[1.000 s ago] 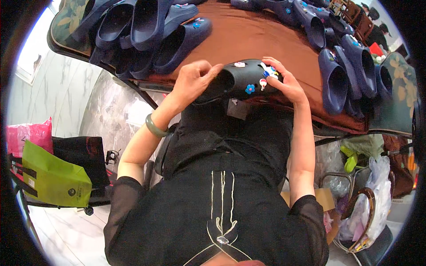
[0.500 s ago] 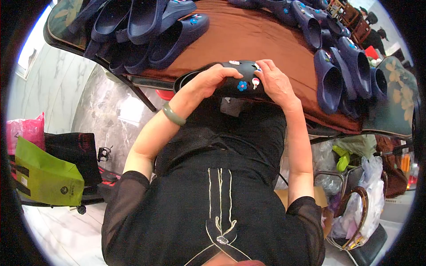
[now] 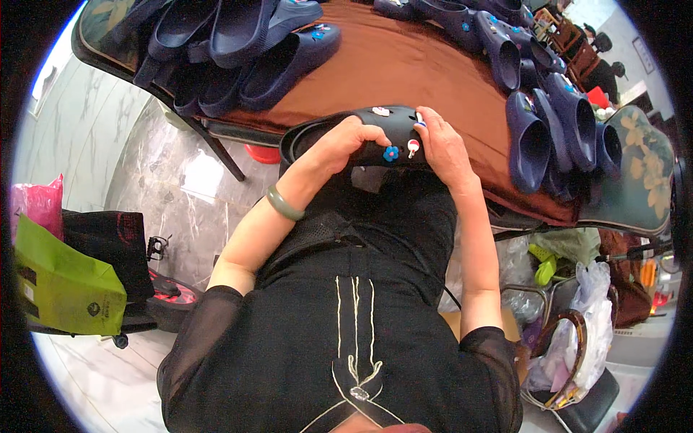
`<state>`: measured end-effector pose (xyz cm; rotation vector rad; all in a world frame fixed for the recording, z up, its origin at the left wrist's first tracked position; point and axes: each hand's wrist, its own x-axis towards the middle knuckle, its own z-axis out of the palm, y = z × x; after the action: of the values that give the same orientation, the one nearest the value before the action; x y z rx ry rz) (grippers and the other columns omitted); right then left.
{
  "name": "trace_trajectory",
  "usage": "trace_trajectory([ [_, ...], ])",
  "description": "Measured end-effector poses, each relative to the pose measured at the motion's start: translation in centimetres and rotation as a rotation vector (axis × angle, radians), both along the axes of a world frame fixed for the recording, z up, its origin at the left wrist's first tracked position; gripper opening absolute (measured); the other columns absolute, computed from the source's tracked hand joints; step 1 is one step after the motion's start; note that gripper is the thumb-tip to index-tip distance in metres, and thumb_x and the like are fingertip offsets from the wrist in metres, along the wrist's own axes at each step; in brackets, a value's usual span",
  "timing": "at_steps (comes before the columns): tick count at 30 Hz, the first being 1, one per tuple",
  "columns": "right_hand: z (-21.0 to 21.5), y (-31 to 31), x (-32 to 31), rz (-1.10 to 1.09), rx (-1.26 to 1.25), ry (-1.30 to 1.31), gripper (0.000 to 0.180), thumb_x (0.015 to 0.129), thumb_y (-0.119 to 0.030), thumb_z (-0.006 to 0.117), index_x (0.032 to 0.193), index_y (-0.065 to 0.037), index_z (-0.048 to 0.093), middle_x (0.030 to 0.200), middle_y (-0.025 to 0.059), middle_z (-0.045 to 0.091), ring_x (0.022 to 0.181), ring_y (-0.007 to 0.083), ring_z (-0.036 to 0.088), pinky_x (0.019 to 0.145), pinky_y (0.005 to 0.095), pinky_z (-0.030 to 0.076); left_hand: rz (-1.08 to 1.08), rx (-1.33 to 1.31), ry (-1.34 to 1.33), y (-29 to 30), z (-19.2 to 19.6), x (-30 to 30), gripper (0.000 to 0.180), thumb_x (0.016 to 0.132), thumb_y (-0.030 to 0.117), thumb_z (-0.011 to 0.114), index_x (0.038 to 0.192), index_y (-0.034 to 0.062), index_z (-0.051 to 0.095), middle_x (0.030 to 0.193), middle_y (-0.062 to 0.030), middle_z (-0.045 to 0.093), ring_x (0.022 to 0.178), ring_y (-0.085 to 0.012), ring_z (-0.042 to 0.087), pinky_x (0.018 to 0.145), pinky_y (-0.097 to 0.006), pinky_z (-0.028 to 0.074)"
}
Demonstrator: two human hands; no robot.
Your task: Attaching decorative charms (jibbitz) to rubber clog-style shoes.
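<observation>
A dark clog (image 3: 395,128) lies across my lap at the table's near edge, its heel opening to the left and its toe to the right. My left hand (image 3: 343,144) is closed on its middle, the thumb by a blue flower charm (image 3: 390,153); the other fingers are mostly hidden. My right hand (image 3: 445,148) wraps round the toe end, fingertips at a small white-and-blue charm (image 3: 420,123). Between the hands, a red-and-white round charm (image 3: 413,146) sits on the upper, with a white charm (image 3: 380,111) along the far side.
Navy clogs (image 3: 289,68) are piled on the brown tablecloth (image 3: 404,65) at the left, and more navy clogs (image 3: 530,137) stand at the right. Below lie a green bag (image 3: 68,281) at left and a plastic-wrapped basket (image 3: 577,346) at right. A red container (image 3: 262,154) is under the table.
The clog and both hands sit slightly lower in the view. My left thumb has shifted from the upper's middle down toward the blue flower charm. My right hand keeps its hold on the toe.
</observation>
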<state>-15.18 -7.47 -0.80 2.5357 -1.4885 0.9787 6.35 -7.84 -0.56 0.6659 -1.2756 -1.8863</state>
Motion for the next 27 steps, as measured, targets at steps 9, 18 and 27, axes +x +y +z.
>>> trace_trajectory([
  [9,-0.8,-4.8,-2.9,-0.09,0.273,-0.326,0.026,0.092,-0.023,0.049,0.104,0.0,0.054,0.086,0.0223,0.062,0.084,0.0398,0.06,0.074,0.0434,0.047,0.036,0.093,-0.014,-0.5,-0.1,0.1,0.028,0.068,0.006,0.063,0.094,-0.0031,0.064,0.089,-0.0089,0.067,0.079,-0.0161,0.064,0.076,-0.028,0.05],
  [18,-3.4,-6.2,-8.0,-0.268,-0.037,0.096,0.053,0.076,-0.027,0.069,0.123,-0.008,0.051,0.12,0.0132,0.052,0.114,0.0328,0.046,0.094,0.0437,0.04,0.054,0.085,-0.083,-1.1,-0.3,-0.2,0.025,0.069,0.007,0.063,0.092,-0.0036,0.064,0.086,-0.009,0.067,0.074,-0.0168,0.064,0.075,-0.029,0.05],
  [27,0.6,1.1,-0.7,0.287,0.078,-0.066,0.046,0.073,-0.022,0.071,0.117,-0.012,0.06,0.128,0.004,0.053,0.125,0.0281,0.039,0.103,0.043,0.031,0.125,0.22,-0.014,-0.8,-0.1,-0.5,0.027,0.067,0.007,0.064,0.092,-0.0015,0.063,0.088,-0.0088,0.066,0.074,-0.0184,0.064,0.073,-0.031,0.051],
])
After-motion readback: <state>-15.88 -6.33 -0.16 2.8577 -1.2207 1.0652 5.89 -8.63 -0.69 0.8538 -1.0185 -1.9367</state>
